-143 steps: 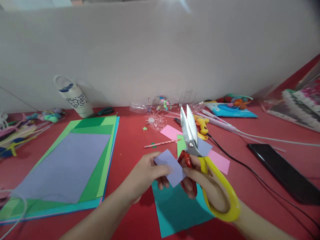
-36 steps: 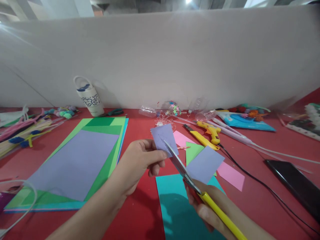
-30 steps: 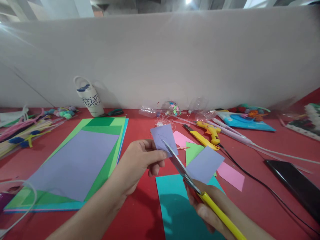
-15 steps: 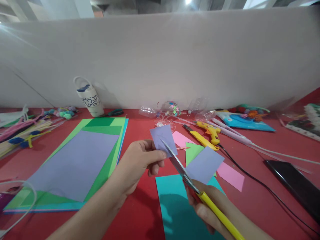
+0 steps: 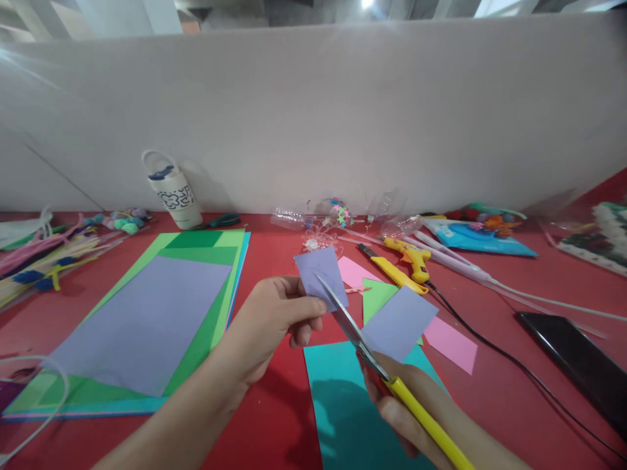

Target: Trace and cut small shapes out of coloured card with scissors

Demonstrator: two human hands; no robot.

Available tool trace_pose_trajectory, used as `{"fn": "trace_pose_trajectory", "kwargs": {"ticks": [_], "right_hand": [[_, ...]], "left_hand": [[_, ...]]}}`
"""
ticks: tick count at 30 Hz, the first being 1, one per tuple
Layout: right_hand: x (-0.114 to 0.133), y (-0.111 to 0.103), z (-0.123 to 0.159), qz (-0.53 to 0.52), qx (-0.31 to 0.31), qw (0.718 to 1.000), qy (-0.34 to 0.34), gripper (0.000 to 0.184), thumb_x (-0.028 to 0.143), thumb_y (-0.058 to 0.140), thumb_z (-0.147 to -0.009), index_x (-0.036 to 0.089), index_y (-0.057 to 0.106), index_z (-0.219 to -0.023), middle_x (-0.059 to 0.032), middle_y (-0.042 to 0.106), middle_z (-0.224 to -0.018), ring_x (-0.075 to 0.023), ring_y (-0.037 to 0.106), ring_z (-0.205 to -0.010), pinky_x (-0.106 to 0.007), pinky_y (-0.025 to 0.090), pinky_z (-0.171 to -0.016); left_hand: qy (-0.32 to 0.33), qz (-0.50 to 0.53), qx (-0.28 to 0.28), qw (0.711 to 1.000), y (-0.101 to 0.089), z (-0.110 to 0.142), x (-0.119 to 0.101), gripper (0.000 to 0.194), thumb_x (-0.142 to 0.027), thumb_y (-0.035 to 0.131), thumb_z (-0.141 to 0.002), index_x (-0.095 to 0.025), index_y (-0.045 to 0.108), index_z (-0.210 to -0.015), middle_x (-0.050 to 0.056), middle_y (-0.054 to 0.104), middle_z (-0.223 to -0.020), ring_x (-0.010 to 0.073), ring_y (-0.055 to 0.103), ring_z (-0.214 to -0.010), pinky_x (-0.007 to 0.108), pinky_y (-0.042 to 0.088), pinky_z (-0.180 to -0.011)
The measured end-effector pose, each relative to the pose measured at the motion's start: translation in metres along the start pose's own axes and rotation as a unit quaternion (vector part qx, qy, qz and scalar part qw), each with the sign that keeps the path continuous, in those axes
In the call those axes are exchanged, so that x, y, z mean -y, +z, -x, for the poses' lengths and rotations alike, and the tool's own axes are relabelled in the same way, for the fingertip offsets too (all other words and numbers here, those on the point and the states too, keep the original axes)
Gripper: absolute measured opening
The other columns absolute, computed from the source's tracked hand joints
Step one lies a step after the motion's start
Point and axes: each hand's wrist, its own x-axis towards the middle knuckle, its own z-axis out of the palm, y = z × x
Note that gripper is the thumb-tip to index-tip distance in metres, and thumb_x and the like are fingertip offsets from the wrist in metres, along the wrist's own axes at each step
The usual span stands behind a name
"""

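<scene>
My left hand (image 5: 287, 310) pinches a small purple paper piece (image 5: 313, 264) by its lower left edge, with a faint pencil line on its face. In my right hand (image 5: 399, 405) is a pair of scissors (image 5: 350, 326) with yellow handles. Its blades look nearly closed and lie across the front of the piece, tip near the middle; I cannot tell whether they bite into the paper. Below them lies a teal sheet (image 5: 353, 418), partly hidden by my right hand. Beside the scissors rest a larger purple piece (image 5: 404, 323), a green piece (image 5: 375, 297) and a pink piece (image 5: 450, 343).
Stacked coloured sheets (image 5: 147, 320) lie on the left of the red table (image 5: 264, 437). A white tumbler (image 5: 176, 199) stands behind them. To the right are a yellow cutter (image 5: 392, 269), a glue gun (image 5: 411, 254) with its black cord, and a phone (image 5: 571, 359). Pipe cleaners (image 5: 44, 251) lie far left.
Little differs. The whole view has shifted very slightly; both hands, the purple piece and the scissors keep nearly the same pose.
</scene>
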Motion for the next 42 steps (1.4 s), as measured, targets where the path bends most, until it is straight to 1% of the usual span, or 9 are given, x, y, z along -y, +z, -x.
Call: {"fn": "trace_pose_trajectory", "kwargs": {"ticks": [4, 8, 15, 22, 28, 31, 36, 39, 42], "right_hand": [[0.027, -0.004, 0.007, 0.003, -0.003, 1.0, -0.02, 0.055, 0.076, 0.035, -0.081, 0.022, 0.034, -0.074, 0.0067, 0.029, -0.059, -0.0083, 0.029, -0.048, -0.021, 0.022, -0.041], [0.034, -0.004, 0.008, -0.008, -0.005, 1.0, 0.0, 0.058, 0.08, 0.034, -0.077, 0.022, 0.033, -0.073, 0.0075, 0.027, -0.059, -0.0071, 0.028, -0.045, -0.02, 0.021, -0.038], [0.024, -0.004, 0.005, 0.018, -0.016, 0.999, -0.023, 0.055, 0.077, 0.037, -0.079, 0.022, 0.035, -0.072, 0.0067, 0.031, -0.057, -0.0085, 0.031, -0.046, -0.022, 0.023, -0.04], [0.024, -0.002, 0.005, -0.012, -0.02, 1.0, -0.003, 0.057, 0.079, 0.037, -0.077, 0.023, 0.034, -0.071, 0.0078, 0.029, -0.055, -0.0075, 0.027, -0.043, -0.023, 0.016, -0.038], [0.024, -0.002, 0.004, -0.009, -0.044, 0.999, -0.016, 0.057, 0.079, 0.04, -0.076, 0.022, 0.035, -0.069, 0.0072, 0.029, -0.055, -0.0083, 0.027, -0.045, -0.024, 0.018, -0.041], [0.013, -0.001, 0.002, -0.037, -0.035, 0.999, -0.011, 0.052, 0.073, 0.046, -0.077, 0.022, 0.038, -0.071, 0.0074, 0.031, -0.054, -0.0082, 0.027, -0.044, -0.023, 0.018, -0.04], [-0.024, 0.007, -0.007, -0.063, -0.037, 0.997, 0.024, 0.045, 0.064, 0.062, -0.069, 0.022, 0.047, -0.072, 0.0072, 0.038, -0.05, -0.0083, 0.031, -0.041, -0.022, 0.022, -0.037], [-0.029, 0.01, -0.009, -0.075, -0.046, 0.995, 0.034, 0.042, 0.061, 0.067, -0.067, 0.022, 0.05, -0.07, 0.0071, 0.04, -0.047, -0.009, 0.034, -0.04, -0.022, 0.024, -0.037], [-0.009, 0.005, -0.004, -0.104, -0.069, 0.992, 0.033, 0.042, 0.061, 0.062, -0.073, 0.022, 0.049, -0.067, 0.0053, 0.044, -0.05, -0.0103, 0.04, -0.042, -0.022, 0.031, -0.039]], "left_hand": [[0.001, 0.003, 0.001, 1.0, 0.001, -0.001, 0.0, 0.005, -0.016, 0.064, -0.069, -0.014, 0.062, -0.065, -0.004, 0.057, -0.049, 0.0011, 0.042, -0.035, 0.012, 0.028, -0.035], [0.007, 0.01, 0.002, 1.0, 0.001, -0.002, 0.001, 0.006, -0.016, 0.064, -0.067, -0.013, 0.062, -0.063, -0.004, 0.056, -0.046, 0.001, 0.041, -0.034, 0.012, 0.029, -0.035], [0.004, 0.009, 0.001, 1.0, -0.001, -0.002, 0.003, 0.004, -0.017, 0.065, -0.068, -0.013, 0.063, -0.066, -0.004, 0.057, -0.048, 0.0012, 0.042, -0.034, 0.012, 0.03, -0.035], [0.005, 0.009, 0.001, 1.0, -0.001, -0.003, 0.003, 0.005, -0.017, 0.064, -0.068, -0.013, 0.062, -0.064, -0.004, 0.057, -0.048, 0.0013, 0.042, -0.034, 0.013, 0.03, -0.035], [0.002, 0.011, -0.001, 1.0, 0.0, -0.004, 0.005, 0.005, -0.017, 0.065, -0.068, -0.013, 0.063, -0.065, -0.004, 0.057, -0.049, 0.0013, 0.043, -0.035, 0.012, 0.029, -0.035], [0.003, 0.013, -0.003, 1.0, 0.0, -0.004, 0.005, 0.006, -0.017, 0.065, -0.068, -0.013, 0.063, -0.064, -0.004, 0.057, -0.048, 0.0013, 0.043, -0.034, 0.012, 0.029, -0.035], [0.011, 0.027, 0.002, 1.0, 0.001, -0.003, 0.004, 0.007, -0.016, 0.064, -0.067, -0.013, 0.061, -0.061, -0.003, 0.058, -0.048, 0.0017, 0.043, -0.035, 0.013, 0.029, -0.036], [0.045, 0.066, -0.029, 0.996, -0.003, -0.005, 0.004, 0.009, -0.017, 0.066, -0.067, -0.014, 0.06, -0.06, -0.004, 0.057, -0.048, 0.0014, 0.042, -0.036, 0.013, 0.029, -0.037], [0.09, 0.097, -0.085, 0.988, -0.007, -0.006, 0.002, 0.014, -0.018, 0.067, -0.067, -0.015, 0.057, -0.058, -0.005, 0.056, -0.048, 0.0007, 0.04, -0.036, 0.013, 0.03, -0.039]]}}
